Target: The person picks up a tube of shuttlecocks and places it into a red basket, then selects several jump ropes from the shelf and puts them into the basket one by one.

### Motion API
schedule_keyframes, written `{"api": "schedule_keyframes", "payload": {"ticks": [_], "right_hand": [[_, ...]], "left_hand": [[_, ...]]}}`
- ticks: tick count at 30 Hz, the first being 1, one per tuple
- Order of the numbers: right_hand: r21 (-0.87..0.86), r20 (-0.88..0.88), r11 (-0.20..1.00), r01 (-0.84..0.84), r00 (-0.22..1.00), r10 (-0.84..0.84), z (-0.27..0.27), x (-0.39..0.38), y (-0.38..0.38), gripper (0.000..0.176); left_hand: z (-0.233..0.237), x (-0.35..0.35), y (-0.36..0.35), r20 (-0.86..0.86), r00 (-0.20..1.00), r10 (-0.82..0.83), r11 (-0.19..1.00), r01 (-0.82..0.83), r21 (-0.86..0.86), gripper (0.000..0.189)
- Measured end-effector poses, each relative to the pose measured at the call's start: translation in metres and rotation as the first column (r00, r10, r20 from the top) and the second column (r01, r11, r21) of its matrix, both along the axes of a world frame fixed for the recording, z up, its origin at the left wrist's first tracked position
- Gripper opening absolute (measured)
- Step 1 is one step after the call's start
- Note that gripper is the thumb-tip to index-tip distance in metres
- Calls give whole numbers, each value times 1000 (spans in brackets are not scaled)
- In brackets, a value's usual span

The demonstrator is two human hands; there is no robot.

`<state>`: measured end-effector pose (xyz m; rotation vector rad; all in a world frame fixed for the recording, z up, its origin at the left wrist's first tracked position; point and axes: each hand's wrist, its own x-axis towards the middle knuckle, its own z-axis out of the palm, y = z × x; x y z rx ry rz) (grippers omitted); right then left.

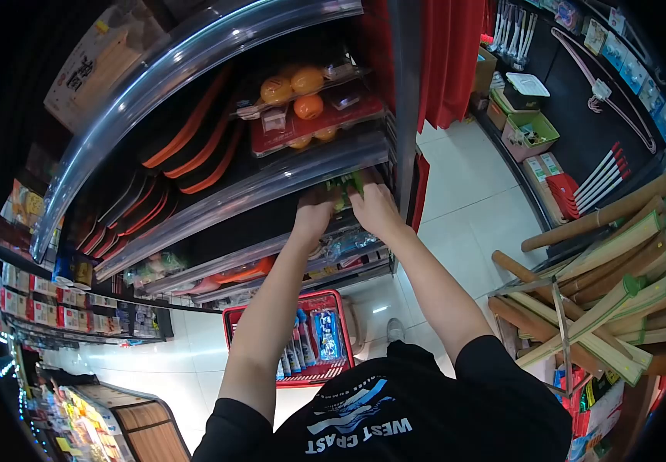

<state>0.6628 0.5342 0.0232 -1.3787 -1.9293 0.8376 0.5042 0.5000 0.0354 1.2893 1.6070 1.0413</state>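
My left hand (315,213) and my right hand (373,206) both reach into a lower shelf near its right end. Between them is a small green packaged item (341,192), its kind too small and covered to make out. The fingers of both hands are curled around its sides, partly hidden by the hands themselves. Just above, the clear shelf edge strip (271,196) runs across. On the shelf over it lie packs of orange balls (309,107) and several black paddles with orange edges (187,146).
A red shopping basket (233,316) with blue-and-white packages (325,335) stands below my arms. At right, rolled mats (610,285) stick out of a wire stand. A red curtain (452,61) hangs beside the rack. Dustpans (568,192) and boxes line a far shelf.
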Motion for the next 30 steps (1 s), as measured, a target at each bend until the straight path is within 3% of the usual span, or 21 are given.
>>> {"api": "schedule_keyframes", "payload": {"ticks": [1, 2, 3, 7, 9, 10, 12, 14, 16, 18, 19, 21, 23, 25, 27, 28, 29, 30], "right_hand": [[135, -67, 990, 38, 997, -29, -6, -5, 7, 43], [264, -136, 961, 83, 990, -48, -13, -9, 12, 45], [262, -134, 962, 79, 990, -45, -13, -11, 13, 45], [310, -43, 947, 87, 996, -77, -15, -14, 11, 45], [343, -20, 935, 84, 996, -82, -14, -13, 6, 48], [319, 1, 946, 57, 998, -61, -10, -12, 3, 50], [293, 29, 956, 19, 999, -28, -12, -11, 1, 51], [435, 47, 901, -12, 999, -10, -21, -10, 6, 51], [381, 52, 924, -15, 999, -5, -19, -10, 8, 50], [329, 55, 944, 0, 998, -19, -19, -10, 11, 48], [324, 62, 946, -14, 998, -6, -21, -10, 12, 48], [440, 51, 897, 26, 997, -54, -25, -9, 15, 50], [393, 76, 919, 24, 995, -59, -28, -8, 14, 31], [459, 68, 888, -16, 998, -17, -18, -4, 5, 23], [486, 82, 874, -18, 996, -25, -7, 1, -13, 21], [554, -22, 833, -9, 999, 26, 2, 2, -24, 19], [505, -14, 862, -44, 998, 59, 9, 5, -36, 20], [524, -41, 850, -49, 996, 82, 5, 7, -47, 22]], "left_hand": [[1, 1, 11, 0, 1000, 2, 1000, -2, -2, 41], [2, 2, 21, -197, 980, 3, 1000, 1, 21, 44], [0, 2, 29, -385, 923, 7, 999, 9, 41, 47], [-10, 5, 34, -252, 966, 58, 996, -38, 85, 52], [-5, 9, 31, -433, 896, 98, 995, -91, 37, 49], [-12, 5, 32, -431, 897, 103, 995, -98, 35, 49], [-23, -2, 32, -568, 823, 14, 981, 97, 165, 46], [-30, -4, 28, -575, 817, 37, 972, 104, 209, 44], [-30, -3, 22, -582, 811, 62, 962, 108, 252, 43], [-28, 3, 12, -339, 924, 176, 964, -92, 251, 42], [-25, 4, 4, -333, 924, 186, 964, -105, 245, 42], [-17, 9, -20, -141, 970, 196, 952, -154, 265, 43], [-10, 13, -57, -152, 950, 274, 935, -226, 272, 42], [-15, 8, -96, 101, 955, 279, 919, -296, 259, 40], [-33, -2, -138, 30, 932, 360, 854, -342, 392, 36], [-44, -9, -160, 104, 910, 400, 872, -413, 262, 35], [-57, -16, -184, 175, 878, 445, 874, -469, 126, 35], [-73, -23, -205, 122, 870, 478, 854, -493, 166, 35]]}}
